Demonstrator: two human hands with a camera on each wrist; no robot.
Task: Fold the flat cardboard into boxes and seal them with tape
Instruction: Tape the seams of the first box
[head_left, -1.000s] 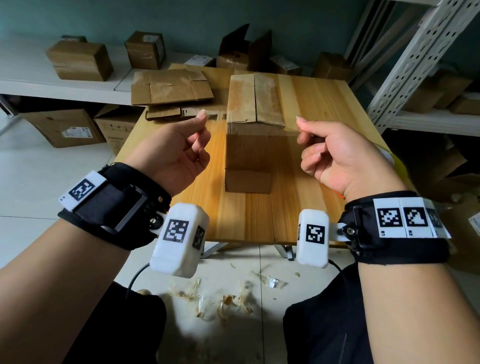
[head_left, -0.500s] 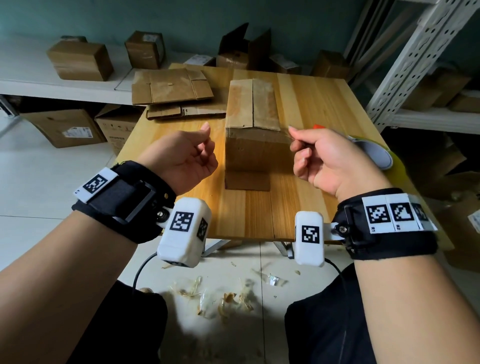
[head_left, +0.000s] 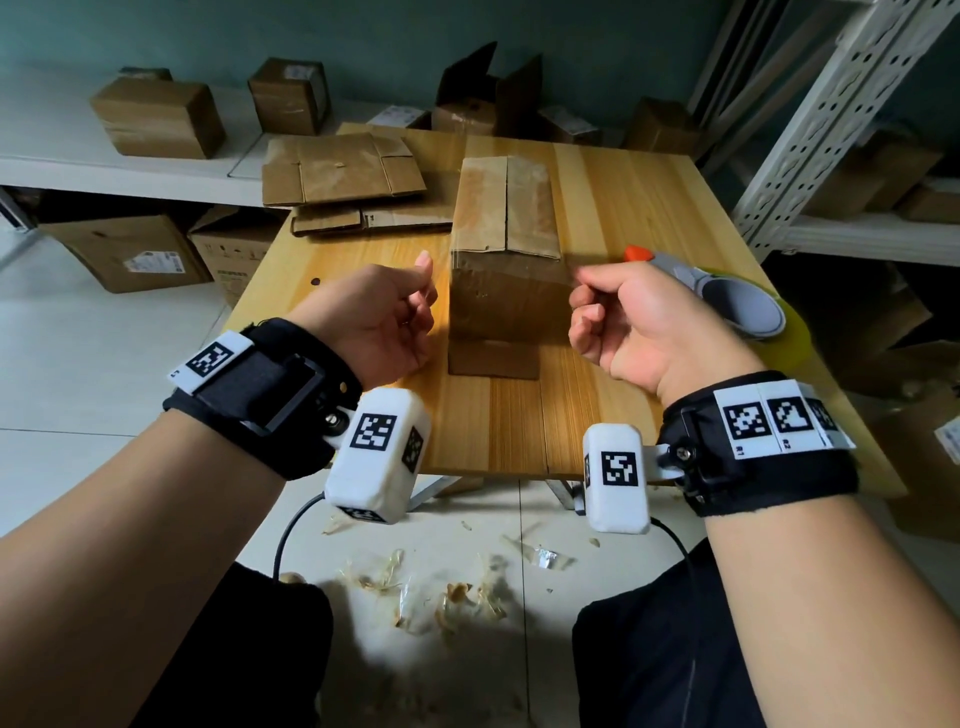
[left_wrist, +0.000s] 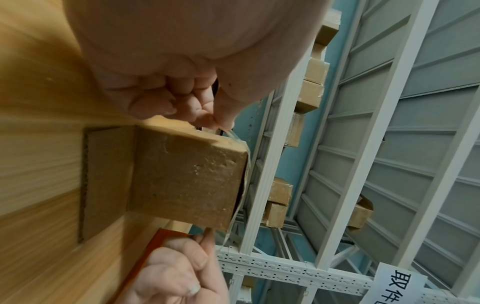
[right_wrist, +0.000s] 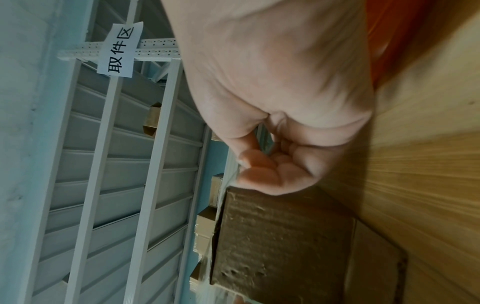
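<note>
A folded cardboard box (head_left: 506, 208) stands mid-table, top flaps closed, one bottom flap (head_left: 493, 361) sticking out toward me. A clear tape strip (head_left: 506, 267) stretches across its near top edge. My left hand (head_left: 423, 278) pinches the strip's left end beside the box. My right hand (head_left: 579, 283) pinches the right end. In the left wrist view the tape strip (left_wrist: 245, 185) runs along the box (left_wrist: 187, 176) edge from the left hand (left_wrist: 223, 123) to the right hand (left_wrist: 205, 240). The right wrist view shows the right hand (right_wrist: 246, 170) curled at the box (right_wrist: 280, 242) corner.
A grey tape dispenser (head_left: 737, 306) with an orange tab lies on the table (head_left: 519, 426) just right of my right hand. Flat cardboard sheets (head_left: 340, 169) are stacked at the far left of the table. Finished boxes sit on shelves behind; a white metal rack (head_left: 810, 130) stands right.
Both hands have come down and toward me, bringing the stretched tape from above the box top to its near top edge. The tape dispenser has come into view.
</note>
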